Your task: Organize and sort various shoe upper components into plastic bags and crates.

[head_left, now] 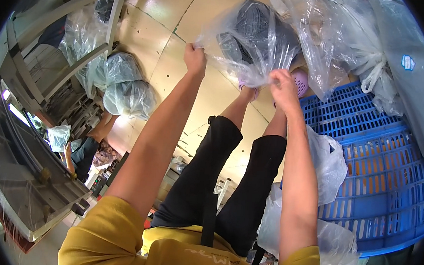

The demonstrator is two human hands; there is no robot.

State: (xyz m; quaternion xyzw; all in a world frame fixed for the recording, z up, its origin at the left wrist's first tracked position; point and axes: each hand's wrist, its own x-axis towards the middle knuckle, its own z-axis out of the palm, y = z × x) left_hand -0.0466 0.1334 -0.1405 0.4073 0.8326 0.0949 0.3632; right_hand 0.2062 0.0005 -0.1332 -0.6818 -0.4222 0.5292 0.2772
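A large clear plastic bag point(207, 37) is stretched between my two hands in front of me. Inside it sits a dark grey bundle point(261, 28), which looks like rolled or stacked cloth. My left hand point(195, 59) is closed on the bag's edge at the left. Gathered film leads down from the bundle to my right hand point(283, 88), whose fingers are closed on the plastic. Both arms reach out straight. The bundle is near the floor just beyond my feet in pink clogs point(301, 83).
Blue slatted plastic baskets point(371, 161) stand close on my right, with loose clear film point(327, 165) beside them. Filled clear bags point(331, 37) crowd the far right. At left are a metal-framed rack point(76, 67), more bagged bundles point(129, 97) and another person's arm point(102, 127).
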